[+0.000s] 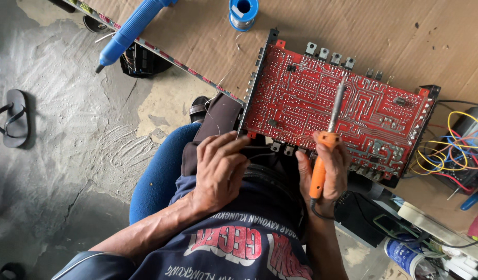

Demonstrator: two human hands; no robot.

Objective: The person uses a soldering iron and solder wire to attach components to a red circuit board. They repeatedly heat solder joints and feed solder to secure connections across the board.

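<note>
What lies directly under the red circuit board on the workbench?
The red circuit board rests on a brown cardboard sheet, with a black frame edge showing at its corners. Whatever lies beneath its middle is covered.

one circuit board (332, 109), one soldering iron (324, 150), two hands (218, 171)

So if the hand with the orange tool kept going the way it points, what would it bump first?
Most likely the red circuit board. The right hand aims its orange soldering iron up across the board, tip already over it, though how high it sits is unclear.
</note>
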